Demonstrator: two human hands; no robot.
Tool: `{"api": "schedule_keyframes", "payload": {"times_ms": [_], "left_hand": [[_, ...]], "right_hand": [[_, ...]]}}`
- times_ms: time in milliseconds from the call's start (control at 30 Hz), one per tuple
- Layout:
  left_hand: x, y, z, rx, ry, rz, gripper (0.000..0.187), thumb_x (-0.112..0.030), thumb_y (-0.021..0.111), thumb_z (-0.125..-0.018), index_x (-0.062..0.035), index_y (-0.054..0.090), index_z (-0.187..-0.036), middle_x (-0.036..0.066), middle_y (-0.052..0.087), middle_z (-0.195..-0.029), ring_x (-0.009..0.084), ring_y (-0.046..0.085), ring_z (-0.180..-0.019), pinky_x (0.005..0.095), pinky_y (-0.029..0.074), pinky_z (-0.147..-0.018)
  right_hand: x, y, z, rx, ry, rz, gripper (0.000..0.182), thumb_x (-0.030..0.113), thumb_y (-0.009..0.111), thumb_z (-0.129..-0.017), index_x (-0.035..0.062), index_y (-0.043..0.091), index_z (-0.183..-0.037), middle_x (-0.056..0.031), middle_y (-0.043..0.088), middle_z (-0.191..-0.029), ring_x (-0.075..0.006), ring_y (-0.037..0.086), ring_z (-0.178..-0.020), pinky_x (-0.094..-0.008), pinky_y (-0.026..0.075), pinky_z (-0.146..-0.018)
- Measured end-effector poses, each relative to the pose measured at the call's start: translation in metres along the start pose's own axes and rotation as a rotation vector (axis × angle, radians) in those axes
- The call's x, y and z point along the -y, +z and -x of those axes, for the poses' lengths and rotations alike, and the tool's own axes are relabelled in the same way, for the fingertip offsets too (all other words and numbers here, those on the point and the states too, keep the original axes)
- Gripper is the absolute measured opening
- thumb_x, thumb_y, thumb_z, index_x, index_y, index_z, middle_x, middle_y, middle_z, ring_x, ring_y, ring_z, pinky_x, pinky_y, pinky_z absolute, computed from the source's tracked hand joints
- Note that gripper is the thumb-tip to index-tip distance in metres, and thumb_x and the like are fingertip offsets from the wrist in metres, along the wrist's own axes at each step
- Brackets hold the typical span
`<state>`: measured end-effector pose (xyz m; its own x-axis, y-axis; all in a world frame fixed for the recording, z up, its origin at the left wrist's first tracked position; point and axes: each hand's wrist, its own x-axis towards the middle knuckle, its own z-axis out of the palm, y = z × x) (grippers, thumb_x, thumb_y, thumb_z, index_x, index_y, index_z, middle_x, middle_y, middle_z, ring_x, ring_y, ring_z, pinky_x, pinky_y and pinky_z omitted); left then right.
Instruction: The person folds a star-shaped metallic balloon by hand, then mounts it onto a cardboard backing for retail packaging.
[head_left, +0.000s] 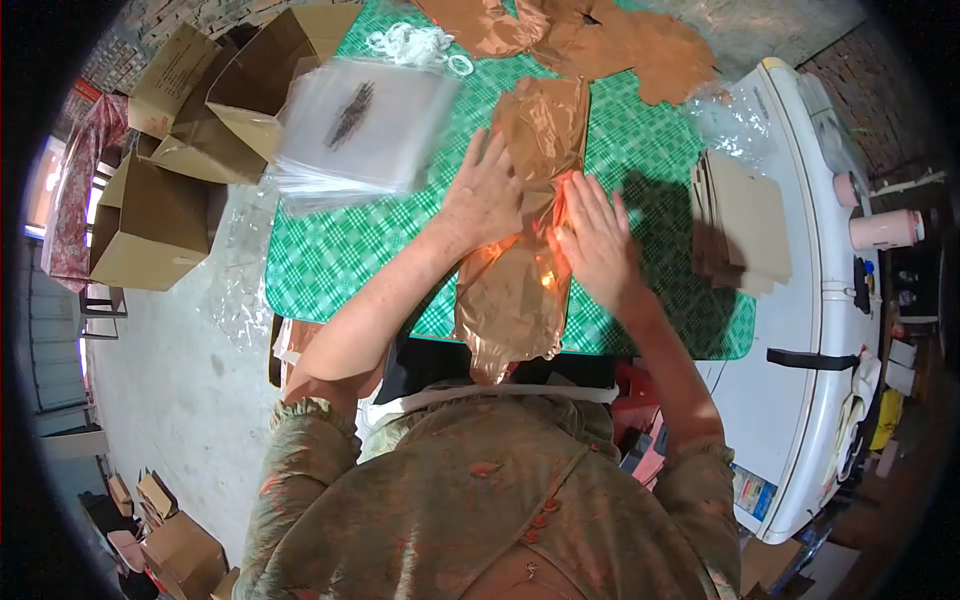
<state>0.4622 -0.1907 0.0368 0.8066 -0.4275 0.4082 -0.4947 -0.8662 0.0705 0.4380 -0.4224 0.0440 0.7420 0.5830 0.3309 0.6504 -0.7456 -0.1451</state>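
A long, shiny copper-coloured sheet (520, 300) lies folded lengthwise on the green checked tablecloth (340, 265), its near end hanging over the table's front edge. On its left side rests my left hand (483, 195), fingers spread and pointing away from me. My right hand (600, 240) lies flat along the right edge of the sheet, fingers extended. Both hands touch the sheet near its middle, with a narrow strip of it showing between them. To the left is a stack of clear plastic bags (370, 125) with a dark mark on top.
More copper-coloured material (600, 45) spreads over the table's far side, near white string (410, 45). Brown card pieces (745, 220) are stacked at the right, beside a white appliance (805, 300). Open cardboard boxes (160, 225) stand at the left.
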Motion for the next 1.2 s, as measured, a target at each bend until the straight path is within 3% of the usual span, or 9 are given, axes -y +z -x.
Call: {"api": "schedule_keyframes", "payload": {"times_ms": [200, 300, 400, 733, 833, 933, 1033, 1133, 1200], "left_hand": [[-0.006, -0.011, -0.002, 0.146, -0.039, -0.137, 0.067, -0.035, 0.055, -0.096, -0.0126, 0.047, -0.158, 0.015, 0.040, -0.164, 0.0362, 0.025, -0.157, 0.0602, 0.016, -0.128], [-0.004, -0.007, -0.002, -0.001, -0.032, -0.011, 0.065, -0.037, 0.052, -0.099, -0.0138, 0.045, -0.159, 0.015, 0.040, -0.164, 0.0358, 0.025, -0.157, 0.0613, 0.016, -0.128], [-0.002, -0.005, 0.000, 0.010, -0.027, 0.034, 0.061, -0.031, 0.049, -0.099, -0.0021, 0.049, -0.153, 0.019, 0.037, -0.164, 0.0374, 0.023, -0.158, 0.0581, 0.009, -0.131], [0.000, 0.001, 0.002, 0.067, -0.067, 0.012, 0.061, -0.036, 0.049, -0.101, -0.0027, 0.050, -0.152, 0.020, 0.040, -0.162, 0.0380, 0.026, -0.157, 0.0593, 0.010, -0.130], [0.001, 0.002, 0.000, -0.063, -0.062, 0.062, 0.061, -0.037, 0.049, -0.102, -0.0054, 0.047, -0.154, 0.020, 0.039, -0.163, 0.0374, 0.024, -0.158, 0.0594, 0.010, -0.130], [0.001, -0.003, -0.003, -0.141, -0.049, 0.103, 0.061, -0.032, 0.051, -0.099, -0.0016, 0.048, -0.152, 0.020, 0.042, -0.161, 0.0400, 0.029, -0.155, 0.0633, 0.022, -0.125], [0.003, -0.011, -0.003, -0.093, -0.093, 0.147, 0.060, -0.038, 0.048, -0.103, -0.0070, 0.048, -0.155, 0.019, 0.041, -0.163, 0.0371, 0.026, -0.158, 0.0596, 0.013, -0.129], [0.013, -0.025, -0.007, -0.083, -0.160, 0.112, 0.055, -0.030, 0.055, -0.099, -0.0057, 0.053, -0.148, 0.020, 0.048, -0.156, 0.0387, 0.033, -0.154, 0.0581, 0.022, -0.127], [0.014, -0.043, -0.009, -0.227, -0.263, 0.222, 0.052, -0.023, 0.060, -0.095, -0.0051, 0.056, -0.143, 0.021, 0.052, -0.152, 0.0396, 0.037, -0.151, 0.0566, 0.026, -0.126]], "right_hand": [[0.013, -0.003, 0.008, 0.069, -0.010, 0.052, 0.072, 0.036, 0.057, -0.104, -0.0013, 0.033, -0.162, -0.0179, 0.031, -0.170, -0.0322, 0.024, -0.159, -0.0545, 0.013, -0.129], [0.014, -0.003, 0.007, 0.098, -0.009, 0.042, 0.076, 0.040, 0.060, -0.103, -0.0022, 0.034, -0.161, -0.0190, 0.031, -0.169, -0.0336, 0.025, -0.159, -0.0575, 0.012, -0.128], [0.015, -0.003, 0.007, 0.112, -0.008, -0.006, 0.076, 0.043, 0.059, -0.103, 0.0005, 0.035, -0.161, -0.0199, 0.030, -0.170, -0.0347, 0.024, -0.159, -0.0585, 0.011, -0.128], [0.019, -0.001, 0.007, 0.124, 0.008, 0.051, 0.065, 0.044, 0.058, -0.104, 0.0089, 0.045, -0.157, -0.0182, 0.031, -0.169, -0.0333, 0.022, -0.159, -0.0632, 0.011, -0.126], [0.021, -0.005, 0.005, 0.162, 0.025, 0.077, 0.064, 0.043, 0.056, -0.104, 0.0090, 0.044, -0.157, -0.0178, 0.029, -0.170, -0.0328, 0.021, -0.160, -0.0620, 0.011, -0.127], [0.023, -0.012, 0.003, 0.232, 0.044, 0.097, 0.065, 0.042, 0.054, -0.106, 0.0083, 0.041, -0.160, -0.0176, 0.025, -0.172, -0.0322, 0.018, -0.161, -0.0599, 0.010, -0.128], [0.023, -0.008, 0.005, 0.211, 0.039, 0.094, 0.064, 0.044, 0.052, -0.107, 0.0095, 0.041, -0.160, -0.0173, 0.025, -0.172, -0.0322, 0.018, -0.161, -0.0598, 0.010, -0.128], [0.021, -0.004, 0.006, 0.154, 0.030, 0.077, 0.064, 0.046, 0.053, -0.106, 0.0111, 0.042, -0.159, -0.0171, 0.028, -0.170, -0.0321, 0.019, -0.160, -0.0607, 0.011, -0.127], [0.021, -0.004, 0.006, 0.109, 0.017, 0.062, 0.063, 0.047, 0.055, -0.105, 0.0121, 0.045, -0.157, -0.0171, 0.032, -0.168, -0.0319, 0.022, -0.160, -0.0626, 0.012, -0.127]]}}
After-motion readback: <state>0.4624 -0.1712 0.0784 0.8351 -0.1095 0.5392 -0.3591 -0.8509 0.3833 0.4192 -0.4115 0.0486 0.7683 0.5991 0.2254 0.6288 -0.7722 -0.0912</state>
